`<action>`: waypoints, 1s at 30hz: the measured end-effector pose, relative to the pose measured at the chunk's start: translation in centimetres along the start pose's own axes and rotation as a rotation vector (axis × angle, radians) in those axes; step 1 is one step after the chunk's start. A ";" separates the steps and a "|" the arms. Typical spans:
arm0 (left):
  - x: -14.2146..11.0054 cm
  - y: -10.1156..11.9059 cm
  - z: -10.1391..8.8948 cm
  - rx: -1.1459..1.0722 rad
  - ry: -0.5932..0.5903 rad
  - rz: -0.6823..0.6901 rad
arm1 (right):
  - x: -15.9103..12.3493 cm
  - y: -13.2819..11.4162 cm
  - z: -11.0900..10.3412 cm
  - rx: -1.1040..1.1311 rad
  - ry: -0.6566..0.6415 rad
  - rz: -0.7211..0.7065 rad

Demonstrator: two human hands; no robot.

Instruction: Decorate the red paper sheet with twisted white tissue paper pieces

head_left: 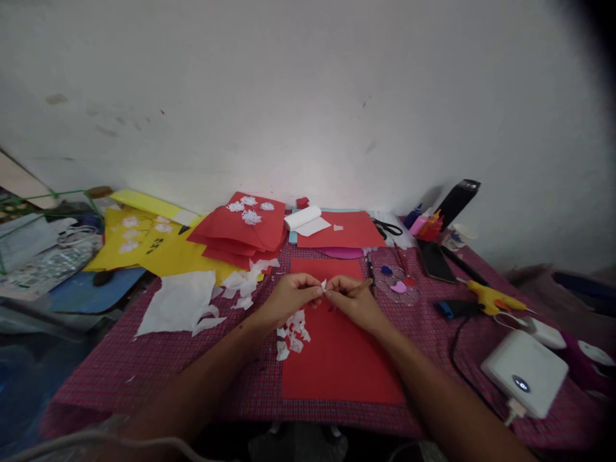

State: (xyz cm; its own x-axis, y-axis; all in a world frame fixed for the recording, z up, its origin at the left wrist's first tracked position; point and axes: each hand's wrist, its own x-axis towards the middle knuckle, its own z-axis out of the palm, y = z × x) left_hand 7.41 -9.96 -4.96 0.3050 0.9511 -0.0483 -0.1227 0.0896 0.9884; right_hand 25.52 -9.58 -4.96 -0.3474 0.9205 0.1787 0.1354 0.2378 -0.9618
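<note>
Paper scrap (324,286) held above a red sheet (337,366) by the left hand (298,295) and right hand (350,296).
The scrap is pinched from both sides, fingertips drawn close together, presumably so that fine control is kept. Torn white pieces (294,333) are grouped at the sheet's left edge, probably for easy reach. A checked tablecloth (255,385) is spread beneath; the scene is backed by a pale, marked wall (308,96).

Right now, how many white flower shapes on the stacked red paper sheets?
4: left flower, back flower, right flower, front flower, all atop the red paper stack; lower sheets may hide more.
</note>
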 end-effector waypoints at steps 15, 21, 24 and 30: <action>-0.5 0.1 0.3 0.493 0.025 0.271 | 0.2 0.0 -0.3 0.142 0.023 0.212; -0.5 0.2 0.0 0.607 0.070 0.326 | 0.3 0.0 -0.2 0.133 0.013 0.216; -0.5 0.2 0.0 0.559 0.027 0.304 | 0.3 0.2 -0.2 0.127 0.008 0.217; -0.4 0.5 0.2 0.447 0.016 0.205 | 0.3 0.1 -0.3 0.117 -0.021 0.212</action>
State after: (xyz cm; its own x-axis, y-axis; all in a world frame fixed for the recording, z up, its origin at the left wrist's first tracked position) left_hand 7.40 -10.38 -4.40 0.3016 0.9407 0.1552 0.2392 -0.2322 0.9428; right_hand 25.67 -9.21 -4.93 -0.3423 0.9390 -0.0327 0.0996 0.0017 -0.9950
